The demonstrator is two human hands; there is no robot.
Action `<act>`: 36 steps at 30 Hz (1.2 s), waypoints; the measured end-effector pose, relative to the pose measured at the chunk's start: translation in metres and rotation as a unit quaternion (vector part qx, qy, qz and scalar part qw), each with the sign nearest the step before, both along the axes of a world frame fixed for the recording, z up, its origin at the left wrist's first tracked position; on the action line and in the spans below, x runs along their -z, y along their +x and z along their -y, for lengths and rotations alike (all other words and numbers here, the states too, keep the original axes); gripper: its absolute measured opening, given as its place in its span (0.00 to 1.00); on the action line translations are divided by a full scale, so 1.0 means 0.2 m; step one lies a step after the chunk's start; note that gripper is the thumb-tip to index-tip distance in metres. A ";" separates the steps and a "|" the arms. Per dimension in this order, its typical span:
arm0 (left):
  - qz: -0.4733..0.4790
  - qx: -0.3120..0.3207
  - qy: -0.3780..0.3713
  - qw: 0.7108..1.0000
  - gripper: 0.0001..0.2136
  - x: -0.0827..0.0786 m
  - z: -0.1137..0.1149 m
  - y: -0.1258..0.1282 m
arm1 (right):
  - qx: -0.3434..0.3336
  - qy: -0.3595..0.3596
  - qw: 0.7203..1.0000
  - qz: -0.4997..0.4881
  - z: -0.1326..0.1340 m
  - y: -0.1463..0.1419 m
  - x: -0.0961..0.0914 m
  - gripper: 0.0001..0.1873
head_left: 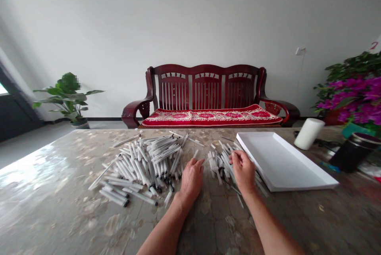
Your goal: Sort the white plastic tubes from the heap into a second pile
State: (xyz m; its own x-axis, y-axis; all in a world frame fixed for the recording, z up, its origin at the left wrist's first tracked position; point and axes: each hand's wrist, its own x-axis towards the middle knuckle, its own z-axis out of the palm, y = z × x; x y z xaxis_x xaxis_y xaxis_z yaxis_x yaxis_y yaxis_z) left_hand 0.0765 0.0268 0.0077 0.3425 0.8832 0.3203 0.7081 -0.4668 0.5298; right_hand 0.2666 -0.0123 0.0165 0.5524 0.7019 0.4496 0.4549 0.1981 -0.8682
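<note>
A large heap of whitish translucent pens (pixel 145 160), many with black ends, lies left of my hands on the table. My left hand (pixel 191 177) is at the heap's right edge, its fingers closed; the pale end of a pen (pixel 195 153) sticks up beyond them. My right hand (pixel 244 171) is curled in a pinch over a smaller pile of pens (pixel 216 163). Something small and dark shows at its fingertips, but I cannot make out what it is. Part of the smaller pile is hidden behind that hand.
A shallow white box lid (pixel 288 163) lies right of my right hand. Beyond it stand a white cylinder (pixel 309 133), a black cup (pixel 355 152) and purple flowers (pixel 357 98). Past the stone-patterned table (pixel 74 211) is a red wooden bench (pixel 208 88); a potted plant (pixel 71 98) stands left.
</note>
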 end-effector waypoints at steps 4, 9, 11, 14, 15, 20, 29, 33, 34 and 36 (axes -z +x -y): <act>0.008 0.017 0.055 0.998 0.20 0.03 -0.01 0.02 | -0.006 -0.033 0.995 0.093 0.01 -0.04 0.04 0.16; -0.156 -0.094 0.065 0.981 0.24 0.02 0.00 0.01 | -0.014 -0.046 0.975 0.217 0.02 -0.10 0.06 0.15; -0.178 -0.074 0.046 0.980 0.23 0.02 0.02 0.02 | -0.016 -0.040 0.968 0.249 0.02 -0.11 0.07 0.15; -0.150 0.002 0.040 0.988 0.21 0.00 0.03 0.04 | -0.011 -0.022 0.962 0.271 0.02 -0.11 0.06 0.14; -0.136 0.015 0.044 0.990 0.20 -0.01 0.03 0.03 | -0.008 -0.015 0.962 0.274 0.02 -0.11 0.06 0.14; -0.142 -0.131 0.056 0.980 0.13 -0.10 -0.05 -0.11 | -0.011 0.007 0.955 0.295 0.03 -0.11 0.06 0.13; -0.251 -0.187 -0.035 0.949 0.15 -0.17 -0.09 -0.24 | -0.040 0.003 0.950 0.310 0.04 -0.15 0.06 0.12; -0.258 -0.162 -0.053 0.951 0.16 -0.17 -0.08 -0.19 | -0.046 -0.007 0.953 0.300 0.04 -0.16 0.07 0.12; -0.255 -0.151 -0.053 0.954 0.16 -0.16 -0.07 -0.18 | -0.049 -0.010 0.954 0.296 0.04 -0.16 0.07 0.12; -0.245 -0.126 -0.039 0.960 0.15 -0.14 -0.07 -0.16 | -0.051 -0.013 0.957 0.285 0.03 -0.16 0.08 0.12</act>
State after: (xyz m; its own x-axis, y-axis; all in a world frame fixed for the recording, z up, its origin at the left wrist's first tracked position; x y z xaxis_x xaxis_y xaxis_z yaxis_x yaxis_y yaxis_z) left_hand 0.0447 0.0401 0.0353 0.2073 0.9727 0.1040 0.9668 -0.2199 0.1299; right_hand 0.2356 -0.0188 -0.0003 0.1515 0.7545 0.6386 0.8352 0.2479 -0.4910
